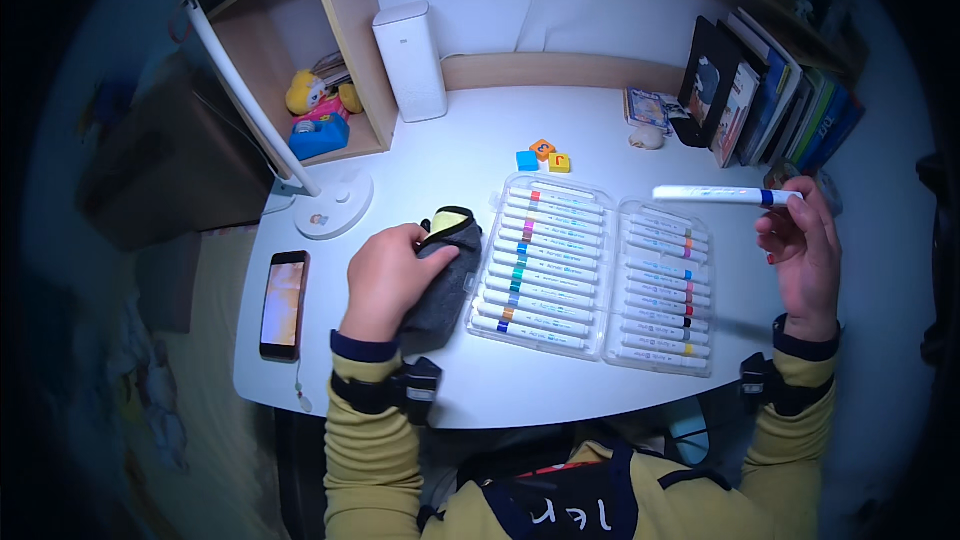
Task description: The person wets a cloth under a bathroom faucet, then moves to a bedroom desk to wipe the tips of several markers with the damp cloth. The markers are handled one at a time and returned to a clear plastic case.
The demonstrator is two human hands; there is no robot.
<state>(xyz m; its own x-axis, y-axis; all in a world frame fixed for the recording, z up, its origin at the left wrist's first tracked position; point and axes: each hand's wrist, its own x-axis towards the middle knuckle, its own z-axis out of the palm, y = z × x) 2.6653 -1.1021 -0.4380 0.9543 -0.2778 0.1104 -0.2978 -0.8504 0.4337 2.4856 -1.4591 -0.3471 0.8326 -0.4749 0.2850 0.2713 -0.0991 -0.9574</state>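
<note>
A white acrylic marker [712, 195] with a dark blue band is held by one end in my right hand [806, 255], raised over the desk's right side. My left hand [390, 277] grips a dark grey cloth pouch [442, 289] with a yellow-green lining showing at its top. Between my hands lies an open clear plastic marker case [609, 277], its two halves side by side. Both halves hold rows of white markers with differently coloured bands; the right half has a gap in its row.
A smartphone [284, 306] and a desk lamp's round base [334, 206] are at the left. Behind the case sit letter blocks [543, 150]. A white router [410, 64] stands by the shelf [341, 30]. Books [795, 112], a booklet [646, 108] and a shell-like object [646, 137] lie back right.
</note>
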